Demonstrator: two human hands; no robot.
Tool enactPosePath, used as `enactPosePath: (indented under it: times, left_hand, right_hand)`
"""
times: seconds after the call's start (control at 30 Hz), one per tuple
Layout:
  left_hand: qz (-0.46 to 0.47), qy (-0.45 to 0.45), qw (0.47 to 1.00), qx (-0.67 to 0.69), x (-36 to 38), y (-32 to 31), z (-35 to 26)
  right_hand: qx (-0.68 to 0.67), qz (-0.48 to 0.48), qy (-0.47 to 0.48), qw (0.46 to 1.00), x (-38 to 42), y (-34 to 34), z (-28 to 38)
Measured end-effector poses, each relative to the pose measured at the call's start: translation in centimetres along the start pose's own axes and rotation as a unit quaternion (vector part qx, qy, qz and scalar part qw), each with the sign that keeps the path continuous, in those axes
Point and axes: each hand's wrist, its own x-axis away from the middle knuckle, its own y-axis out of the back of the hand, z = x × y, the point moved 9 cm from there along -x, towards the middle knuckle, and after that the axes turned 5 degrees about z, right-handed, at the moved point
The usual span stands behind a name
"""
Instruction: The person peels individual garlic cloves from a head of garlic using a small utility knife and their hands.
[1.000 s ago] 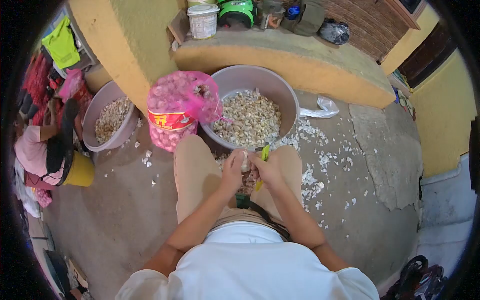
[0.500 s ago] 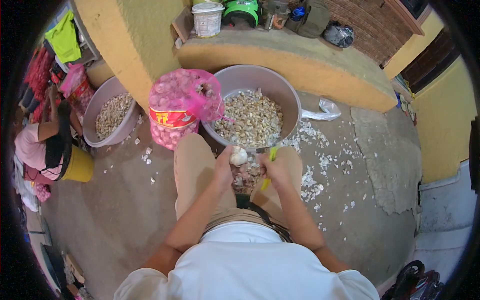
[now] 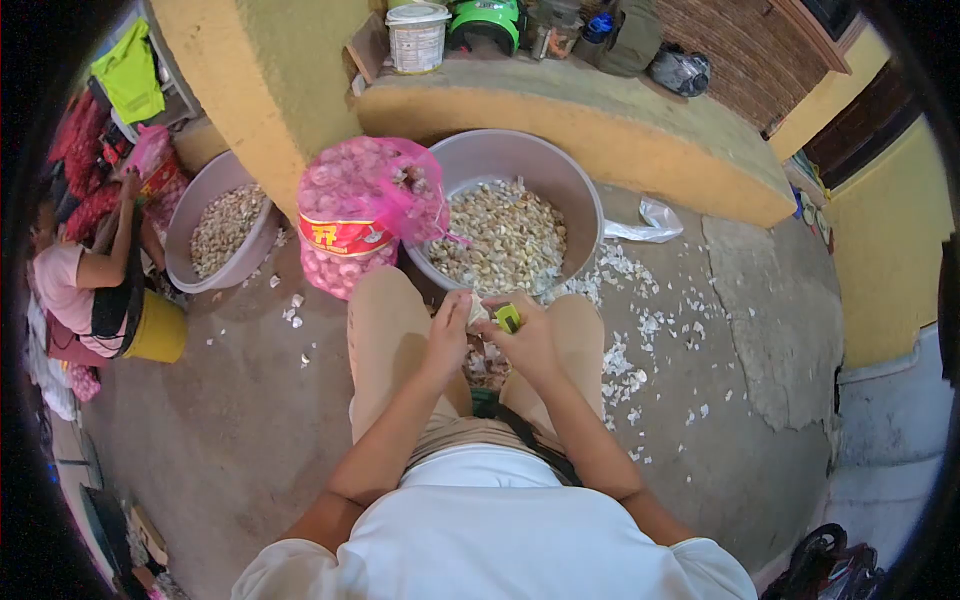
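Note:
Between my knees, my left hand (image 3: pixel 450 325) is closed around a white garlic bulb (image 3: pixel 477 312), mostly covered by my fingers. My right hand (image 3: pixel 530 338) grips a yellow-green handled tool (image 3: pixel 508 318) and meets the bulb from the right; any blade is hidden. Below the hands, garlic skins (image 3: pixel 487 365) show between my legs. Just beyond my knees stands a large grey tub (image 3: pixel 592 215) holding many loose garlic cloves (image 3: pixel 505 240). Against its left side leans a pink mesh sack (image 3: pixel 345 185) full of garlic bulbs.
A second tub (image 3: pixel 232 277) of cloves stands at left, near a person (image 3: pixel 85 275) seated by a yellow bucket (image 3: pixel 160 328). Skin scraps (image 3: pixel 620 375) litter the floor at right. Behind the big tub runs a low ledge (image 3: pixel 600 130) carrying a white pail (image 3: pixel 417 40) and a green helmet (image 3: pixel 487 22).
My right hand has moved left and up to the bulb, turning the yellow-green tool. The bulb is now more covered by fingers. The seated person's arm has shifted.

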Motion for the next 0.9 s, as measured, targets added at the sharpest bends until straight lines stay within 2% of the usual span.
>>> enactPosePath:
  times: [0.1, 0.17, 0.2, 0.27, 0.37, 0.47, 0.57, 0.67, 0.7, 0.8, 0.9]
  left_hand:
    - [0.0, -0.03, 0.999, -0.037, 0.0, 0.2, -0.5]
    - [-0.008, -0.027, 0.997, -0.069, 0.2, 0.2, -0.5]
    - [-0.021, -0.07, 0.989, -0.13, 0.3, 0.2, -0.9]
    - [-0.044, -0.152, 0.956, -0.249, 0.7, 0.0, -1.4]
    - [-0.038, -0.08, 0.98, -0.176, 0.5, 0.0, 0.1]
    - [-0.027, -0.058, 0.994, -0.093, 0.6, -0.8, 0.1]
    - [-0.029, -0.104, 0.977, -0.184, 1.3, -1.9, -1.7]
    - [-0.023, -0.148, 0.974, -0.17, 0.9, -2.4, -1.5]
    - [-0.02, -0.131, 0.982, -0.137, 0.7, -2.3, -1.0]
    - [-0.004, -0.1, 0.994, -0.047, 0.3, -2.4, 0.2]
    - [0.018, -0.106, 0.994, -0.009, 0.2, -2.5, 0.4]
  right_hand:
    - [0.028, -0.013, -0.031, 0.999, 0.2, 0.2, 0.9]
    - [-0.163, -0.042, -0.205, 0.964, 1.2, -0.5, -2.3]
    - [-0.255, -0.055, -0.288, 0.922, 2.1, -1.3, -3.7]
    - [-0.228, -0.078, -0.234, 0.942, 1.7, -0.7, -3.0]
    - [-0.203, -0.08, -0.207, 0.954, 1.3, -0.5, -2.0]
    - [-0.218, -0.084, -0.226, 0.946, 1.7, -0.7, -2.5]
    - [-0.209, -0.132, -0.228, 0.942, 2.4, -0.3, -3.1]
    - [-0.175, -0.201, -0.199, 0.943, 2.4, 1.0, -2.6]
    - [-0.163, -0.225, -0.186, 0.943, 2.2, 1.5, -2.4]
    - [-0.284, -0.248, -0.253, 0.891, 2.2, 1.0, -4.0]
    - [-0.384, -0.208, -0.308, 0.845, 2.2, 0.3, -4.9]
